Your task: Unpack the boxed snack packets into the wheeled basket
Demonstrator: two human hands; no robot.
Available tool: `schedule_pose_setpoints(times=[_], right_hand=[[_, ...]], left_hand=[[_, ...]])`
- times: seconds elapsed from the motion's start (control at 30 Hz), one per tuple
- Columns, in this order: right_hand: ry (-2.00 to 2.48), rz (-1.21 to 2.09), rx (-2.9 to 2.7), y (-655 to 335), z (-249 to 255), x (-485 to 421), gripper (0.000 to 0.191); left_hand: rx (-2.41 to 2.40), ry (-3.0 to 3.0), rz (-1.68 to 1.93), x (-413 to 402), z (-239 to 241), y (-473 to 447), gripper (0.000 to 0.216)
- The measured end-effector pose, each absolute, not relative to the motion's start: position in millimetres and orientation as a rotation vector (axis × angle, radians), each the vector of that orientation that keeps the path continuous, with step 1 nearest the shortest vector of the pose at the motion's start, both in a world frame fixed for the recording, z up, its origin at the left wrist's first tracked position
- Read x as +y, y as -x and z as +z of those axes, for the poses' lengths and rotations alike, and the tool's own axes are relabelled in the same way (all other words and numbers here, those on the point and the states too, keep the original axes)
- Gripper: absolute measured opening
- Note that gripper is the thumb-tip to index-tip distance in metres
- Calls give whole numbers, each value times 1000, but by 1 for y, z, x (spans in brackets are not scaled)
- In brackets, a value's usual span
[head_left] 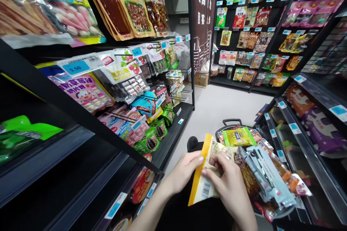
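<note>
A cream snack bag (207,187) with a yellow-orange edge and a barcode is held between my two hands, tilted, low in the middle of the head view. My left hand (184,171) is closed on its yellow edge, thumb on top. On the bag's face, my right hand (230,180) pinches it with thumb and bent fingers. Just to the right stands a basket (283,212) heaped with packets. In it lie a yellow-green packet (240,136), long light-blue packs (271,173) and a brown snack bag (245,173).
Shelves of hanging snack bags (130,83) line the left side. A lower rack (294,128) with price tags runs along the right, close to the basket. Pale floor (214,106) leads to a back shelf (233,83) and a cardboard box (201,79).
</note>
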State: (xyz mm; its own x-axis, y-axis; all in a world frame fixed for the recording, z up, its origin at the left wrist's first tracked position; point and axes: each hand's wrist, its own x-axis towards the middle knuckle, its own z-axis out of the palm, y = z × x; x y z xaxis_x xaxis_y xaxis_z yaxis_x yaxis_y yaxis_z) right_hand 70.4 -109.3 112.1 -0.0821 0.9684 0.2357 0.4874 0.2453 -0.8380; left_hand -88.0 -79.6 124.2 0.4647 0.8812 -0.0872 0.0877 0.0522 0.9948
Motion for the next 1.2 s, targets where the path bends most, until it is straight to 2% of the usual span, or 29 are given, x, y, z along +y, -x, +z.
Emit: schedule_pose_setpoints(times=[0.17,0.27,0.5,0.67,0.83,1.1,1.2], right_hand=[[1456,667,-1747,-67,103,-105,20],[1463,555,-1809,-65,99,-102,24],[1226,73,-1859,-50,107,-99,20],[1298,185,-1773,-43,105,-99,15],[1342,293,-1773,-44,103,-102,18],[1123,127,-1813,-48,104,-96,22],[1103,164,-1836,-52,101,-94,20]], left_hand=[[1060,-1556,569,-62,133,85,36],[1122,-1613,574,-59,130,81,36],[1071,-1028,842,-47,108,71,33],[1072,-1011,849,-44,113,74,31],[954,-1092,790,-55,126,76,39],[1026,-995,809,-45,110,74,34],[1046,-972,819,-43,109,74,33]])
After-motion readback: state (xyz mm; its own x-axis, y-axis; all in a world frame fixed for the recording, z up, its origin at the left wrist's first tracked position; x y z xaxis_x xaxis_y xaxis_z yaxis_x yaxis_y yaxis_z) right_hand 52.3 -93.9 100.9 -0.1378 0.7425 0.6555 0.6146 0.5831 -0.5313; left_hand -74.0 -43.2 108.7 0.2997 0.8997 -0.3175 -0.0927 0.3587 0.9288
